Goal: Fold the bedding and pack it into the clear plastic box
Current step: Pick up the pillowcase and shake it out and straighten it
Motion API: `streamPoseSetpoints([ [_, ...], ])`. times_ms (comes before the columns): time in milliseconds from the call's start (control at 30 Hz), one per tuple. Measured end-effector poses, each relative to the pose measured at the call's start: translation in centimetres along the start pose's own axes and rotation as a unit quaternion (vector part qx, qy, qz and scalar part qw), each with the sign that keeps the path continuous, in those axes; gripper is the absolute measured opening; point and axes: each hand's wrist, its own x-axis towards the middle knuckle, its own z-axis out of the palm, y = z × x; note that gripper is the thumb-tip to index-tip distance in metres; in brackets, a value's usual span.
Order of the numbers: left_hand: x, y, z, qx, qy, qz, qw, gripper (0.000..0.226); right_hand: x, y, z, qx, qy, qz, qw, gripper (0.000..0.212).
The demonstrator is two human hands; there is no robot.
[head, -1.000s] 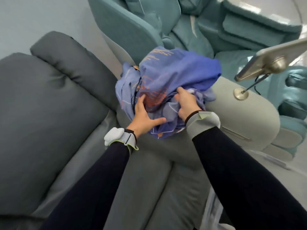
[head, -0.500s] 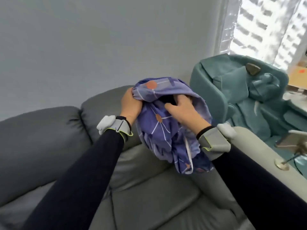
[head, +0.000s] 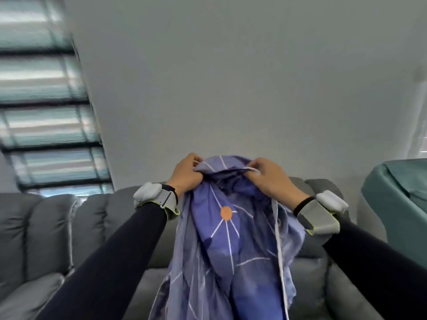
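Bedding (head: 226,239): bundled a second ago, now lifted, hanging toward 6 o'clock. Left hand (head: 184,174), right hand (head: 270,179): clamped on its top edge, 11 and 1 o'clock. Folding apparently starting; box unseen.

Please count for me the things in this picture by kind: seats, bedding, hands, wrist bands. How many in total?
Seats: 2, the grey sofa and the teal armchair
Bedding: 1, the purple bedding, held up
Hands: 2, the left hand and the right hand, both gripping it
Wrist bands: 2, the left wrist band and the right wrist band
Total: 7
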Motion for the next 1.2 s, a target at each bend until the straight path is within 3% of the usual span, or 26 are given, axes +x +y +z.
streamPoseSetpoints([
  [67, 0.8, -2.4, -2.1, 0.054, -0.016, -0.006, 0.998, 0.024, 1.0, -1.5, 1.3, -0.001, -0.029, 0.005, 1.000, 0.015],
  [167, 1.7, -4.8, -4.8, 0.041, 0.011, -0.022, 0.999, 0.020, 2.5, -2.9, 2.7, 0.021, -0.049, 0.018, 0.998, 0.009],
  [267, 2.4, -6.5, -6.5, 0.025, 0.056, -0.010, 0.998, 0.027, 3.4, -3.3, 2.7, 0.002, 0.089, 0.021, 0.996, 0.008],
  [333, 2.5, -7.4, -6.9, 0.048, -0.020, 0.026, 0.998, 0.047, 3.7, -4.2, 3.0, 0.050, 0.144, 0.040, 0.987, 0.003],
  [400, 2.5, -7.7, -6.3, 0.100, -0.066, 0.085, 0.989, 0.052, 3.7, -6.0, 3.1, 0.111, 0.052, 0.090, 0.988, 0.009],
  [467, 2.1, -6.7, -5.5, 0.059, -0.053, 0.112, 0.991, 0.019, 3.5, -7.9, 3.1, 0.131, -0.115, 0.129, 0.976, 0.021],
  [500, 1.7, -6.0, -5.3, 0.029, -0.076, 0.110, 0.991, 0.015, 3.3, -8.6, 3.1, 0.137, -0.172, 0.131, 0.967, 0.028],
  [600, 0.5, -4.9, -4.3, -0.107, -0.240, 0.054, 0.963, 0.028, 3.0, -9.2, 3.0, 0.189, -0.237, 0.126, 0.945, 0.035],
  [667, 0.3, -5.2, -4.2, -0.194, -0.295, 0.010, 0.935, 0.031, 3.3, -8.7, 2.9, 0.192, -0.242, 0.117, 0.944, 0.035],
  [733, 0.7, -5.7, -4.5, -0.199, -0.271, 0.001, 0.942, 0.030, 3.8, -8.2, 2.9, 0.157, -0.231, 0.100, 0.955, 0.033],
  [833, 2.3, -6.2, -5.5, -0.043, -0.129, 0.070, 0.988, 0.022, 4.7, -7.1, 2.8, 0.012, -0.176, 0.041, 0.983, 0.029],
  [900, 3.5, -6.6, -6.0, 0.042, -0.050, 0.094, 0.993, 0.016, 5.5, -6.4, 2.8, -0.058, -0.108, 0.004, 0.992, 0.019],
  [967, 4.5, -7.7, -6.1, 0.081, -0.004, 0.085, 0.993, 0.016, 6.0, -5.7, 2.7, -0.031, -0.069, 0.010, 0.997, 0.016],
  [1100, 4.4, -10.0, -6.0, 0.123, 0.025, 0.022, 0.992, 0.018, 6.7, -3.8, 1.7, 0.034, -0.068, 0.057, 0.995, 0.020],
  [1200, 4.1, -10.6, -5.9, 0.029, 0.005, -0.049, 0.998, 0.004, 7.2, -2.1, 0.7, 0.039, -0.041, 0.060, 0.997, 0.018],
])
